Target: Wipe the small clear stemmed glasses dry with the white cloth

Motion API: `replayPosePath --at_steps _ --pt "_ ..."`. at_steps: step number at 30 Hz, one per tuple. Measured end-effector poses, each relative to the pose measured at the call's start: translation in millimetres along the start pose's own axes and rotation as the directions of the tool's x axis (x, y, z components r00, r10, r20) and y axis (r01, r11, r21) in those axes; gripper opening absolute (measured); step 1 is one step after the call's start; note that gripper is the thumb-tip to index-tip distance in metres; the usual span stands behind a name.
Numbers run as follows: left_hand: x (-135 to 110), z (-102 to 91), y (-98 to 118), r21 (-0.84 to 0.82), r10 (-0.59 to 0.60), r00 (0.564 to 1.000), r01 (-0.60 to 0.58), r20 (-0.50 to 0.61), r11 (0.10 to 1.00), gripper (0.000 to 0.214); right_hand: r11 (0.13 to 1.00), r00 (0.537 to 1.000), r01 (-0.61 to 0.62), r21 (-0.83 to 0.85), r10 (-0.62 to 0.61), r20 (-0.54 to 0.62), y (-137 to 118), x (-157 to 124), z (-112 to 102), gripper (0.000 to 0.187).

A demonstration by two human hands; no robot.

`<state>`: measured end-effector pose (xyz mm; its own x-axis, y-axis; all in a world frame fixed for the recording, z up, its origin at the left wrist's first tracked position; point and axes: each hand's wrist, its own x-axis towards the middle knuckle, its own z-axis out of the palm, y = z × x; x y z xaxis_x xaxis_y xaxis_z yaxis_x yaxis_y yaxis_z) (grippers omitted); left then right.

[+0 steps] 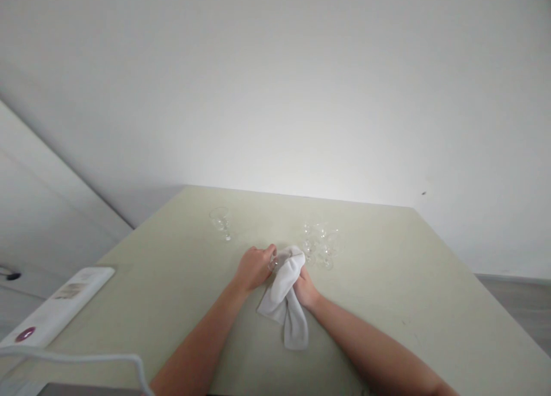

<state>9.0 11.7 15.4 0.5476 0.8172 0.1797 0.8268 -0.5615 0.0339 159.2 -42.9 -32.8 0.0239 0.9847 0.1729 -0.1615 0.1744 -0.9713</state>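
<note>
My left hand (256,268) is closed around a small clear stemmed glass (274,262), low over the middle of the table. A white cloth (289,281) is bunched against the glass, and its loose ends hang down toward me. My right hand (305,287) grips the cloth from the right side, its fingers mostly hidden behind the fabric. Part of the glass is covered by the cloth and the left fingers. Just beyond my right hand stand several more clear stemmed glasses (319,244), grouped close together.
One stemmed glass (221,221) stands apart at the back left of the pale table (379,252). A white power strip (64,304) with a grey cable (86,357) lies along the left edge. Behind the table rises a white wall (301,97).
</note>
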Motion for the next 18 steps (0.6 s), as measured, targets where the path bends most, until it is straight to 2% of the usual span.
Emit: replayPosePath --at_steps 18 --pt "-0.2 -1.2 1.9 -0.003 -0.035 0.999 0.036 0.022 0.999 0.020 0.999 0.999 -0.037 0.009 0.037 -0.016 1.2 1.2 0.3 0.022"
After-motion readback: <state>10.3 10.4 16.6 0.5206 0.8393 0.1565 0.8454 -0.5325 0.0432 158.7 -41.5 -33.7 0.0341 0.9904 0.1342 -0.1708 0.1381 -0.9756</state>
